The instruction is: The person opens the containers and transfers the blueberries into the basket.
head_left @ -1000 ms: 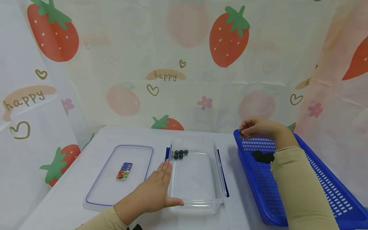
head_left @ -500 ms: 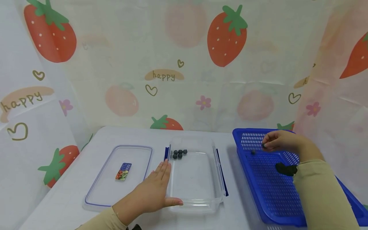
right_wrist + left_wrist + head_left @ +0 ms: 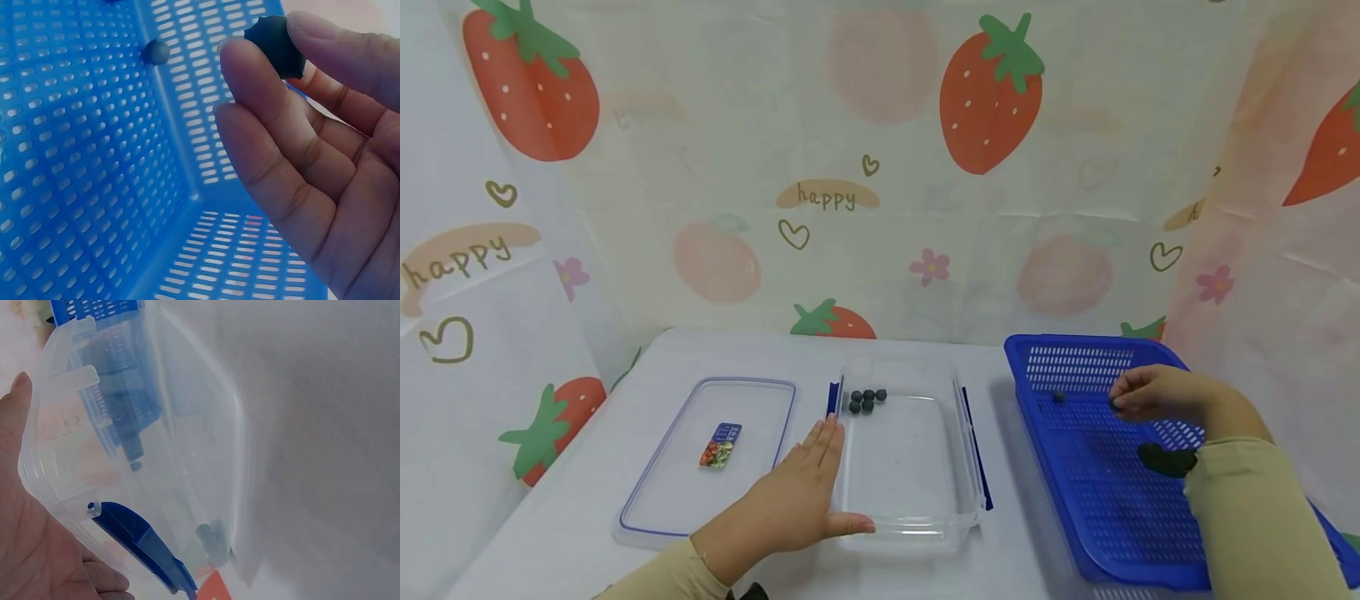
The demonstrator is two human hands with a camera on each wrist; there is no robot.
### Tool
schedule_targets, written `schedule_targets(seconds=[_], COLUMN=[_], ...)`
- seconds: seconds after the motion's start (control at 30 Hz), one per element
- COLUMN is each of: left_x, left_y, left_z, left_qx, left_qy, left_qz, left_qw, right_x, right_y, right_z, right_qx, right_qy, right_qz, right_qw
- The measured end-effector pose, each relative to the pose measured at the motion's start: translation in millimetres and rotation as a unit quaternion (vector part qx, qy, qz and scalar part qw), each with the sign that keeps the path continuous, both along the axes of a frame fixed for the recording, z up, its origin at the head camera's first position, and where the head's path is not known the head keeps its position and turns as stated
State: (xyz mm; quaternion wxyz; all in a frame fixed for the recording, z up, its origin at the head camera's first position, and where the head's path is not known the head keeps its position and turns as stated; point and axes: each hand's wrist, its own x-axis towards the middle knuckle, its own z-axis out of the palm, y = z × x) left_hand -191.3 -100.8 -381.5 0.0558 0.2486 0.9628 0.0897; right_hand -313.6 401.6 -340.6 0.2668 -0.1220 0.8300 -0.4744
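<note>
Small dark berry (image 3: 276,47) in right grip (image 3: 1176,400)

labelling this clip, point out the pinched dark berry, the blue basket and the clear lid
Dark berry (image 3: 277,47), right wrist view: middle of its visible side
Blue basket (image 3: 1112,500), head view: bare slotted floor
Clear lid (image 3: 681,479), head view: its see-through panel

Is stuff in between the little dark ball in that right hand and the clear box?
Yes: the facing walls of the blue basket and the clear box. The right hand probably has to lift the little dark ball over both. The lid is off, beside the box.
</note>
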Motion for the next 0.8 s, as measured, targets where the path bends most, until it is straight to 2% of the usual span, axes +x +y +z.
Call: schedule_targets(seconds=[0.17, 0.33, 0.63, 0.8], left_x=[0.8, 1.1, 1.4, 0.7], left_y=[0.0, -0.3, 0.9, 0.3], left_z=[1.2, 1.5, 2.7, 1.5], left_qx=[0.004, 0.001, 0.007, 0.005], left_qy=[0.004, 0.003, -0.003, -0.002], left_qz=[0.0, 0.004, 0.005, 0.002], left_qw=[1.0, 1.0, 1.0, 1.0], right_x=[-1.7, -1.7, 5.2, 3.3], right_y=[5.2, 7.9, 5.8, 9.2], right_z=[-6.7, -10.9, -9.4, -7.5], right_qx=[0.002, 0.02, 0.061, 0.048], right_qy=[-0.008, -0.016, -0.008, 0.001], right_qz=[-0.002, -0.032, -0.07, -0.067], right_qw=[1.0, 0.9992, 0.9956, 0.9966])
